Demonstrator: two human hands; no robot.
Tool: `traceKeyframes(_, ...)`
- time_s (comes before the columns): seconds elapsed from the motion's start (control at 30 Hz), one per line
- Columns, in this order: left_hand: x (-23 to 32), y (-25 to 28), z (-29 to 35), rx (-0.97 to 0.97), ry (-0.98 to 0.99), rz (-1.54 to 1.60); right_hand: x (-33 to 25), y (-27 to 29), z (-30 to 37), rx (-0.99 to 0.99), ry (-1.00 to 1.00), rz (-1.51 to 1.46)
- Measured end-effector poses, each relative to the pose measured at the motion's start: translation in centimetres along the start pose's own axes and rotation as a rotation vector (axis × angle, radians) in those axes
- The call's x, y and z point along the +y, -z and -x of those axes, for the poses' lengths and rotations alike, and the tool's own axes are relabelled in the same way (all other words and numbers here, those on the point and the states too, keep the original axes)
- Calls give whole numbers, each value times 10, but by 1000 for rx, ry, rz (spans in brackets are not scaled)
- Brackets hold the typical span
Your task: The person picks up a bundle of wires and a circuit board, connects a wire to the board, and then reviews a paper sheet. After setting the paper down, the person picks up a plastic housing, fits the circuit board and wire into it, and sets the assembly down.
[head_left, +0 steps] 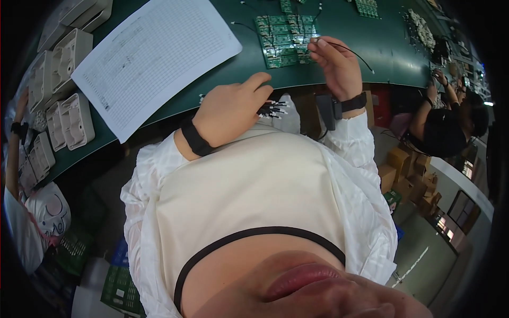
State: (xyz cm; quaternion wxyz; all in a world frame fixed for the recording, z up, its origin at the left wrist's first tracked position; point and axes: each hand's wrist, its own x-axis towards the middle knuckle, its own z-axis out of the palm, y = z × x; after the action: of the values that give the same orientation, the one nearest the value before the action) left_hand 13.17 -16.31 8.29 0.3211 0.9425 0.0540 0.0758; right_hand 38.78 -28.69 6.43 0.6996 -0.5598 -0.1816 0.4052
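Observation:
My right hand (339, 61) is raised over the near edge of the green table (392, 53). Its thumb and fingertips pinch a thin black cable (355, 52), whose free end with a small light connector hangs off to the right. Just left of those fingertips lies a panel of green circuit boards (275, 40), with black cables lying across it. My left hand (233, 108), at the table's edge in front of my body, is closed round a bundle of black cables (273, 109). White connector ends stick out beside its fingers; the rest of the bundle is hidden under the hand.
A printed paper sheet (159, 58) overhangs the table edge at left. Beyond it stand several off-white plastic housings (71, 58). More boards (367, 8) and a pile of small pale parts (420, 29) lie farther right. Other people sit at both sides; cardboard boxes (411, 175) stand at right.

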Motion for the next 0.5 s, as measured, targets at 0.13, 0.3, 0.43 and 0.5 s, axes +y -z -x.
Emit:
traceKeyframes(0.13, -4, -10, -10, -4, 12, -145, 2, 4, -5, -18, -29, 40)
traceKeyframes(0.3, -11, -16, -18, -4, 18, -231, -1, -3, -13, -75, 71, 258)
traceKeyframes(0.43, -11, -16, -19, 0, 16, -241, -9, -19, -20, -73, 144, 498)
traceKeyframes(0.5, -12, -17, -18, -14, 14, -264, -12, -31, -25, -172, 151, 520)
